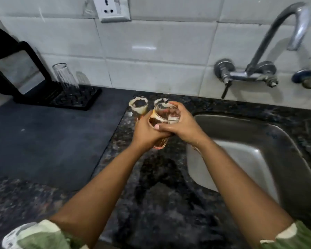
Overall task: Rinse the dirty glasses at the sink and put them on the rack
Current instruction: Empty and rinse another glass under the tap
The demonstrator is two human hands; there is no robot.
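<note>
Head view. Both hands close round one dirty glass above the counter, just left of the sink: left hand on its lower body, right hand across its side and rim. Two more dirty glasses stand just behind. One clean glass sits upturned on the rack. The tap shows no water. Judged: one glass done, three left.

2 glasses behind; sink open
</note>
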